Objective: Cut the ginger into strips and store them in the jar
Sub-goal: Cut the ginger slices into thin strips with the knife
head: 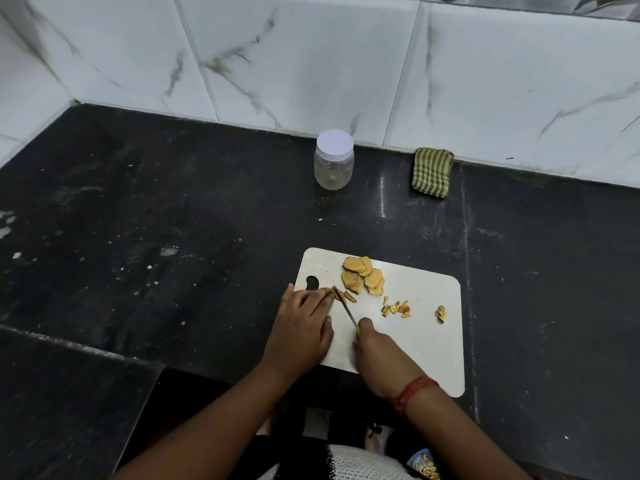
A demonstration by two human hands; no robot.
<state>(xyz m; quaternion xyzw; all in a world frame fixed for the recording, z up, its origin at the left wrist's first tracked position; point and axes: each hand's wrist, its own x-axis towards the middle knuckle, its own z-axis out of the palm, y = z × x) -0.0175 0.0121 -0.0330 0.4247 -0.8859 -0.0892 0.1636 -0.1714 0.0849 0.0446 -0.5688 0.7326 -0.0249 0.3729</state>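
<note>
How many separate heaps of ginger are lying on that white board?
4: uncut slices at the board's far side, strips under the knife, a scrap cluster mid-board, one small bit far right.

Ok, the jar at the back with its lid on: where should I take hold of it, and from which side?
Grip the jar around its clear body, below the white lid, probably coming from the near side. It stands upright with bare counter in front; the wall is close behind, and the striped cloth lies to its right.
</note>
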